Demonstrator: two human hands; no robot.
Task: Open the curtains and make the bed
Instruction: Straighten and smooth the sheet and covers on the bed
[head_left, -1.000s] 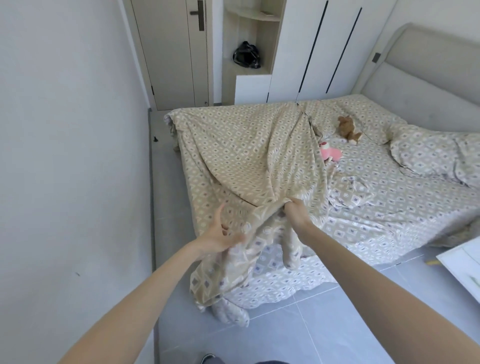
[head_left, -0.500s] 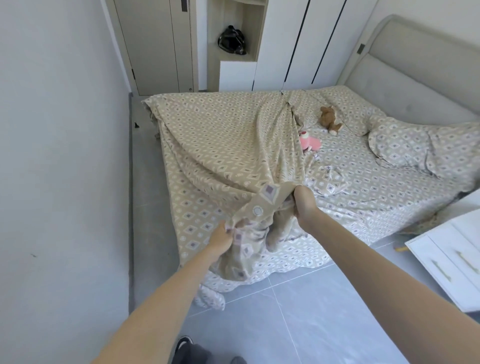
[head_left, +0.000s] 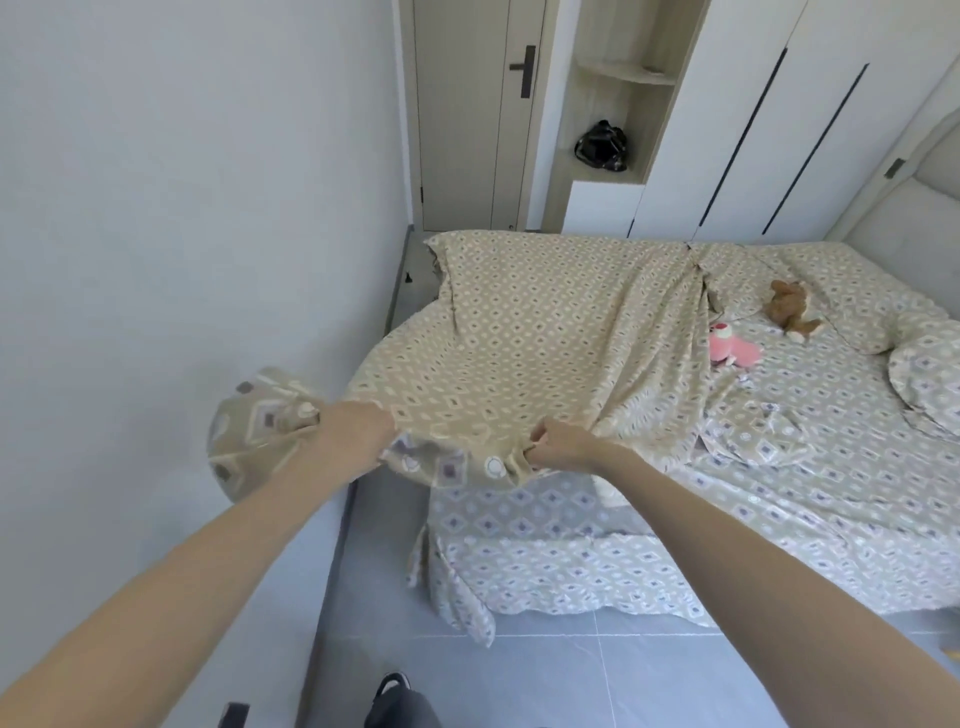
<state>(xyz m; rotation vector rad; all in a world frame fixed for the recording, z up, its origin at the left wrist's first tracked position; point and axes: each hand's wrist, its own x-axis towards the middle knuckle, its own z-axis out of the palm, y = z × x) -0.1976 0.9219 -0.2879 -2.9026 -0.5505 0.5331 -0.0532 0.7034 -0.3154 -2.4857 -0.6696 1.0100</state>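
Hands first: our left hand (head_left: 353, 439) and right hand (head_left: 558, 448) each have fingers curled tight round the near edge of the patterned cover (head_left: 545, 353), fists set a short way apart with a taut span of hem between them. Left of the left fist a loose corner of the cover balloons out towards the wall (head_left: 156, 208).

The grip reads as deliberate: two holds along one edge let us lift and spread the cloth evenly, and keeping the hem raised above the bed (head_left: 571, 561) lets the fabric float instead of dragging on the sheet.

The cover itself lies over the foot half of the bed, drawn into a ridge of folds running up to the far edge, so it is bunched to one side and not yet square. Near the headboard end sit a pink soft toy (head_left: 735, 352) and a brown soft toy (head_left: 789, 306), both on the sheet just beyond the cover's folded edge, with a pillow (head_left: 930, 374) at the right margin.

We judge the step in hand to be shaking out and spreading the cover. The toys may get buried if it is drawn up over them.

Curtains: none in view, so we cannot tell their state.

Beyond the bed: a door (head_left: 467, 114), open shelving holding a black bag (head_left: 600, 146), a white wardrobe (head_left: 779, 104).
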